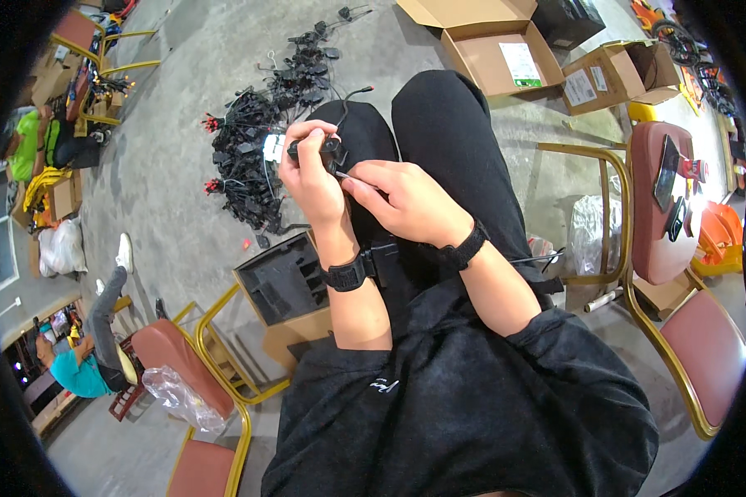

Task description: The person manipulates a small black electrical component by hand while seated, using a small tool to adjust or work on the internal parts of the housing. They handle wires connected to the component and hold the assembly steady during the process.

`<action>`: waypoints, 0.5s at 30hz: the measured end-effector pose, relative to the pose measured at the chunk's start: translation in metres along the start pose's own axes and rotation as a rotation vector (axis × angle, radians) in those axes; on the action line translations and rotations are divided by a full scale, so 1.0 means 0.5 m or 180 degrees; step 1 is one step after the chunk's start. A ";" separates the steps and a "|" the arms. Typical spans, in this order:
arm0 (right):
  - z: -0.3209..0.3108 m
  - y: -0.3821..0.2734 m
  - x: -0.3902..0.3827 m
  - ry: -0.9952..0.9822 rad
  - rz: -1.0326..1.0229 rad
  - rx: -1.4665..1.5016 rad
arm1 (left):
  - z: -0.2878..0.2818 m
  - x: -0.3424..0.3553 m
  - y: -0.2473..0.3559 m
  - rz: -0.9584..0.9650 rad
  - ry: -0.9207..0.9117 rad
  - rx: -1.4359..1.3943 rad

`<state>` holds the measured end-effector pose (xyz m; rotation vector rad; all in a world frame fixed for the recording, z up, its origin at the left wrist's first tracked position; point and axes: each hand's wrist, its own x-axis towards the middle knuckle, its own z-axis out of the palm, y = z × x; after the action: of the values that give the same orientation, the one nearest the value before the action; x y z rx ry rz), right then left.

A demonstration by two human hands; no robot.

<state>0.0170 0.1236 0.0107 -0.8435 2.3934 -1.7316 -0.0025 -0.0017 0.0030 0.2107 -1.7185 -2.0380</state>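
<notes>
Black device: small, dark, with a hard-looking shell; located in the left hand, raised above the person's left thigh. Black device (331, 146).
Cable: thin and black, rising from the device and curving to a small red end; Cable (350, 101) appears flexible.
Weight: judged light, since one hand supports the device.
Stiffness: body judged rigid; cable judged soft and free to swing.
Surface: judged smooth and possibly slippery at rounded edges; the finish is too small to confirm.
Fragility: the cable's exit from the body is the likely weak point; avoid pulling or bending there.
Hold point: grip the body by its sides between thumb and fingers; do not lift by the cable.
Left hand: fingers curled around the device, which they partly cover; left hand (308, 166) grasps it.
Right hand: closed, thumb and forefinger pinching a thin tool (345, 175); right hand (410, 199) is just beside the left.
Tool: slender and pale, judged stiff; its tip points toward the device. Contact between the two cannot be told.
Cabled parts: a dark heap on the floor (195, 62), ahead and to the left; cabled parts (253, 161) include red ends.
</notes>
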 end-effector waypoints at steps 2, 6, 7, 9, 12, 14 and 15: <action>0.001 0.000 0.000 0.0074 -0.0026 0.0054 | -0.005 0.001 -0.006 0.0119 -0.0079 -0.0043; -0.001 -0.003 0.003 0.0086 -0.0098 0.0053 | -0.008 0.003 -0.008 0.0224 -0.0184 -0.0064; -0.001 -0.004 0.003 0.0091 -0.0117 0.0029 | -0.008 0.003 -0.008 0.0227 -0.0182 -0.0065; -0.003 -0.003 0.003 0.0082 -0.0049 -0.0004 | -0.007 0.002 -0.007 0.0187 -0.0216 -0.0064; -0.004 -0.005 0.003 0.0076 0.0023 -0.0043 | -0.002 -0.001 0.002 0.0179 -0.0216 0.0001; -0.004 -0.005 0.003 0.0079 0.0028 -0.0053 | -0.001 -0.002 0.004 0.0139 -0.0200 -0.0015; -0.002 -0.003 0.002 0.0104 0.0021 -0.0012 | -0.001 -0.002 0.004 0.0092 -0.0186 -0.0030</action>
<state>0.0163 0.1237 0.0125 -0.8133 2.4177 -1.7526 -0.0010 -0.0017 0.0049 0.1236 -1.7364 -2.0498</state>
